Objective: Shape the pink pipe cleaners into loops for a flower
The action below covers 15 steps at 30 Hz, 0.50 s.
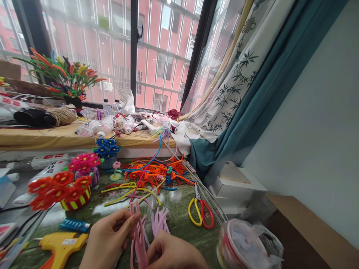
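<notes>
A bundle of pink pipe cleaners (138,243) stands between my two hands at the lower middle of the head view. My left hand (112,233) pinches the upper part of it between thumb and fingers. Lower down on the right, my right hand (175,250) is closed around the same strands; its fingertips are partly hidden. Just behind my right hand lies a second bunch of pale lilac pipe cleaners (159,220) on the green table. Yellow pipe cleaners (126,201) and a tangle of orange ones (146,173) spread farther back.
Scissors (200,213) with yellow and red handles lie right of my hands. A yellow glue gun (63,244) and blue lighter (75,225) are at left, near pipe-cleaner flower pots (75,200). A clear plastic tub (241,243) stands at the right edge. Bottles (108,123) crowd the windowsill.
</notes>
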Motion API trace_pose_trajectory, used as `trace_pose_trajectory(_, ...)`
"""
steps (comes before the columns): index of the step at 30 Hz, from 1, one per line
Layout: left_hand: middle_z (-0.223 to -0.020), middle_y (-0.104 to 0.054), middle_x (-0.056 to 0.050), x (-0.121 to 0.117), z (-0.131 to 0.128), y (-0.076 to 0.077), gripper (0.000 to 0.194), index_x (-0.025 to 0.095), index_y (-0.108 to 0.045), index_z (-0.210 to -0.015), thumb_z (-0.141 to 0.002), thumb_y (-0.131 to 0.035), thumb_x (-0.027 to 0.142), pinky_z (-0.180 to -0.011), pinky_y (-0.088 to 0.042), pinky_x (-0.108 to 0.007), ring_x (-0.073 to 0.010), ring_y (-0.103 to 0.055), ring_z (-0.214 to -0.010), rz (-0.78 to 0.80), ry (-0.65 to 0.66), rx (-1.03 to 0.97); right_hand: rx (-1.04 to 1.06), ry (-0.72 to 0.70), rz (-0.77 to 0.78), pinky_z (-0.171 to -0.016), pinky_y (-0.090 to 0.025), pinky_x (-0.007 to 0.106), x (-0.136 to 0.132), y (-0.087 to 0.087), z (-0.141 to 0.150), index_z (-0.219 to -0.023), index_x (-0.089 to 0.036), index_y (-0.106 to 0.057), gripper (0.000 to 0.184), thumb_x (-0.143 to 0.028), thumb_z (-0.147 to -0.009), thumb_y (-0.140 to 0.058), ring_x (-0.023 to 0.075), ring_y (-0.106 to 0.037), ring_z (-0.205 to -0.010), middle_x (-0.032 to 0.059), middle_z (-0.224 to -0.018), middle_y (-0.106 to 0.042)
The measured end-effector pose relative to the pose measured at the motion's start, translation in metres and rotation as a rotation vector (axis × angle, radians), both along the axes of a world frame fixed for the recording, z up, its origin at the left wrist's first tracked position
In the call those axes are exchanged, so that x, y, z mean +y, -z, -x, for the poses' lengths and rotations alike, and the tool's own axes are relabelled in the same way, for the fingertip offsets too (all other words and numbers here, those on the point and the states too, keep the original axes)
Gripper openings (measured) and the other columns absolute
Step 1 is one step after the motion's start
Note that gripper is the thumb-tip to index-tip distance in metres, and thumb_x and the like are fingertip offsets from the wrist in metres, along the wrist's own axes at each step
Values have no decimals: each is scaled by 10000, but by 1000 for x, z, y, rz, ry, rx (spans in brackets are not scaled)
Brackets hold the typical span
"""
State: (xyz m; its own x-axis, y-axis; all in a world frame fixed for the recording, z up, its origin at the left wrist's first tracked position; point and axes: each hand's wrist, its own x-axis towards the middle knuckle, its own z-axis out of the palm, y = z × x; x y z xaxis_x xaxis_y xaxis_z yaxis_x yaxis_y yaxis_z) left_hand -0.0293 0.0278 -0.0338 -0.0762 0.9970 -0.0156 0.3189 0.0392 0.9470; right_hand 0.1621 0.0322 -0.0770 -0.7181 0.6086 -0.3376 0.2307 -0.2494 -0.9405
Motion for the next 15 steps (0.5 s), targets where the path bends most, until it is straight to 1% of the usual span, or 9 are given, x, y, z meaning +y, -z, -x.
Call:
trace_pose_trajectory(6, -446, -488, 59, 1, 2, 3, 556, 200, -531, -536, -656, -618, 736, -432, -306, -216, -100, -408, -418, 5, -5, 14, -41, -44, -13, -370, -166, 207, 5, 7, -4, -617, -128, -651, 420, -479, -582, -879, 35, -305, -449, -77, -495, -442)
trace_pose_trajectory(10, -436, -459, 69, 1, -1, 0, 542, 199, -520, -520, -627, -665, 710, -430, -299, -212, -94, -390, -410, 14, 12, -15, -41, -68, -26, -382, -170, 215, 6, 14, -6, -650, -127, -665, 425, -503, -610, -860, 37, -308, -464, -79, -514, -443)
trace_pose_trajectory(13, -416, -443, 70, 0, -4, -5, 542, 196, -541, -512, -567, -699, 712, -419, -283, -213, -92, -366, -402, 28, -7, -33, -67, -103, -49, -397, -178, 215, 8, 20, -6, -676, -129, -671, 434, -525, -630, -842, 39, -318, -489, -78, -542, -451)
trace_pose_trajectory(15, -426, -467, 59, -1, -6, -8, 546, 191, -585, -528, -510, -719, 720, -422, -303, -219, -104, -389, -418, 41, -18, -56, -79, -120, -70, -403, -181, 216, 9, 23, -6, -672, -131, -662, 444, -539, -638, -832, 41, -324, -500, -78, -545, -448)
